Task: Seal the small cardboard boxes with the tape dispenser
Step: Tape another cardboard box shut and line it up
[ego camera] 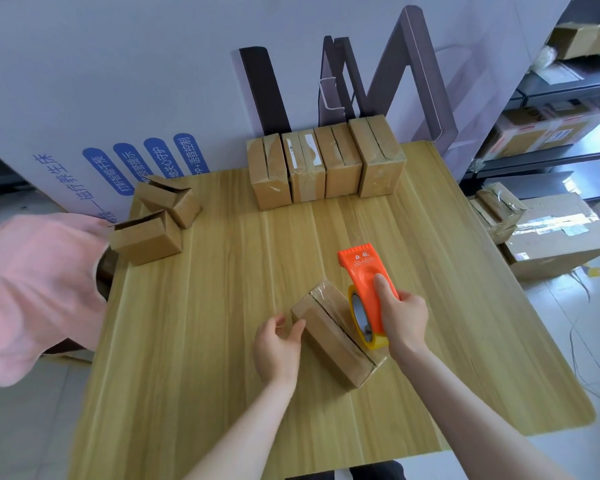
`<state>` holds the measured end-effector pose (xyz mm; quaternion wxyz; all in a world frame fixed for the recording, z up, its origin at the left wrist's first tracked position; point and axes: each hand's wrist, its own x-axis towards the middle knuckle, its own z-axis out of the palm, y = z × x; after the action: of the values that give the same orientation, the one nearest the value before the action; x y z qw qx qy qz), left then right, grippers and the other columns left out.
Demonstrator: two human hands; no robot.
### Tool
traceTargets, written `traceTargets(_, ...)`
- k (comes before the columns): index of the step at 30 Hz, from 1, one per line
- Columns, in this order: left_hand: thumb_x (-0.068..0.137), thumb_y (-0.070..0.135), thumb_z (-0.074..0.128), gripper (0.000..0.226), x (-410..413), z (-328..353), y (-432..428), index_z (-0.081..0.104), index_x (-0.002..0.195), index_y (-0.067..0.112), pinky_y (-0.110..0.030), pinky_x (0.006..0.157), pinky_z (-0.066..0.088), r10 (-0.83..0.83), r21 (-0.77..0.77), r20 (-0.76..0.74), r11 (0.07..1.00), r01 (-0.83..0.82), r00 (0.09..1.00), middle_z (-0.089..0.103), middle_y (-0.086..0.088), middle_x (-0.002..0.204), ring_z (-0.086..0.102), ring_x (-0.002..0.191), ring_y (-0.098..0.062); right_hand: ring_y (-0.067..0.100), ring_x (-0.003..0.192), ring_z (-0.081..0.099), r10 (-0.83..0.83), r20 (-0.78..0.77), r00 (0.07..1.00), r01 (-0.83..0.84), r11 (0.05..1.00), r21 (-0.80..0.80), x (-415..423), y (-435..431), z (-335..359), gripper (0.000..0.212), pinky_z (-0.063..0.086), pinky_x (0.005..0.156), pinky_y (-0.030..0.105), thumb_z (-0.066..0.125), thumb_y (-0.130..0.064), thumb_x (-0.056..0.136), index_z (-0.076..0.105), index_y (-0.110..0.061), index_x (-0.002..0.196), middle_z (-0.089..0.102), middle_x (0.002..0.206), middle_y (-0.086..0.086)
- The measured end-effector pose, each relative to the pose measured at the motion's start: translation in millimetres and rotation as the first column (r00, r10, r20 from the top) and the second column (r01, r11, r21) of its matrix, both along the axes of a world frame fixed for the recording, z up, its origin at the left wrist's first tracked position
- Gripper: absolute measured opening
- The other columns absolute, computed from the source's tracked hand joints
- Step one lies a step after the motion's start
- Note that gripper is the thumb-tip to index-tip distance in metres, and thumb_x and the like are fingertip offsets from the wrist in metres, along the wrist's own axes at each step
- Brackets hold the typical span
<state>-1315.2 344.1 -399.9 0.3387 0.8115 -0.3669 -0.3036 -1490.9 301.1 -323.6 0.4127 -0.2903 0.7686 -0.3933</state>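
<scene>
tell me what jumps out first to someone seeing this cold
The bright orange tape dispenser, gripped in the right hand near the table's middle, lies on a small cardboard box that the left hand steadies. Four boxes stand in a row at the far edge.

On the worktop [222, 341], one box [329, 336] lies near the front edge, between the left hand [278, 351] and the right hand [404, 320], with the dispenser [368, 289] resting on its right side. Four boxes [323, 161] stand in a row along the back edge. Two open boxes [156, 220] sit at the back left corner.
</scene>
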Motion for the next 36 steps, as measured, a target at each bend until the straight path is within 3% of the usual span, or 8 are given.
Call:
traceTargets(3,0.081,0.044,0.071,0.05,-9,5,-8,0.063,0.122,0.017,-0.027,0.088,0.047,-0.004,0.031,-0.086,0.999,0.007,0.996,0.067,0.007,0.111,0.061,0.103,-0.011,0.013,0.039,0.039,-0.001,-0.004,1.0,0.001,1.0,-0.003,0,0,0,0.049,0.032,0.043,0.025,0.062,-0.045,0.088,0.051,-0.01,0.055,0.045,0.044,0.0)
traceTargets(9,0.088,0.023,0.063,0.034,-6,17,-35,0.062,0.122,0.016,-0.026,0.084,0.045,-0.17,0.171,-0.023,0.97,0.172,0.985,0.064,0.004,0.114,0.061,0.105,-0.02,0.013,0.039,0.041,0.003,-0.016,1.0,-0.003,1.0,0.009,1,-1,0,0.048,0.033,0.043,0.024,0.063,-0.046,0.086,0.055,-0.007,0.06,0.046,0.048,0.002)
traceTargets(13,0.088,0.027,0.06,0.035,7,16,-41,0.062,0.123,0.024,-0.035,0.085,0.054,-0.293,0.253,0.034,0.928,0.275,0.956,0.066,0.005,0.114,0.063,0.1,-0.018,0.015,0.043,0.043,0.017,-0.023,1.0,-0.017,1.0,0.007,6,0,-1,0.049,0.034,0.044,0.025,0.063,-0.048,0.085,0.056,-0.007,0.059,0.048,0.048,0.003)
traceTargets(17,0.096,0.026,0.048,0.052,5,15,-39,0.036,0.147,0.027,-0.031,0.092,0.049,-0.401,0.346,0.078,0.87,0.353,0.913,0.055,0.005,0.137,0.056,0.12,-0.019,0.015,0.041,0.043,0.021,-0.024,0.999,-0.021,1.0,0.008,7,1,3,0.049,0.034,0.043,0.025,0.063,-0.047,0.085,0.053,-0.008,0.056,0.048,0.047,0.003)
traceTargets(24,0.094,0.034,0.051,0.045,8,16,3,0.048,0.138,0.024,-0.03,0.092,0.047,-0.295,0.279,0.052,0.922,0.269,0.954,0.061,0.007,0.127,0.058,0.115,-0.017,0.019,0.047,0.045,0.041,-0.041,0.998,-0.04,0.999,0.016,12,0,3,0.054,0.036,0.051,0.031,0.061,-0.053,0.084,0.054,-0.008,0.055,0.049,0.049,0.005)
traceTargets(27,0.093,0.03,0.052,0.053,13,18,13,0.039,0.144,0.024,-0.029,0.091,0.045,-0.37,0.305,0.132,0.898,0.317,0.92,0.053,0.005,0.136,0.051,0.124,-0.018,0.016,0.042,0.04,0.074,-0.045,0.996,-0.073,0.997,0.008,20,-4,6,0.056,0.033,0.048,0.027,0.063,-0.049,0.086,0.045,-0.013,0.047,0.043,0.042,-0.002)
traceTargets(31,0.085,0.021,0.063,0.072,11,27,-25,0.029,0.149,0.018,-0.028,0.115,0.023,-0.555,0.17,0.318,0.831,0.53,0.769,0.033,0.002,0.153,0.025,0.142,-0.016,0.014,0.039,0.042,0.036,0.022,0.999,-0.036,0.999,-0.018,16,0,8,0.052,0.033,0.039,0.022,0.065,-0.043,0.088,0.048,-0.009,0.052,0.044,0.045,0.001)
traceTargets(36,0.093,0.043,0.054,0.054,-9,33,-60,0.041,0.142,0.024,-0.037,0.119,0.014,-0.903,0.385,0.336,0.39,0.836,0.267,0.044,0.003,0.145,0.032,0.139,-0.019,0.02,0.055,0.048,-0.155,0.104,0.982,0.167,0.98,-0.109,-2,5,13,0.048,0.037,0.051,0.029,0.066,-0.043,0.087,0.059,-0.001,0.066,0.05,0.058,0.01)
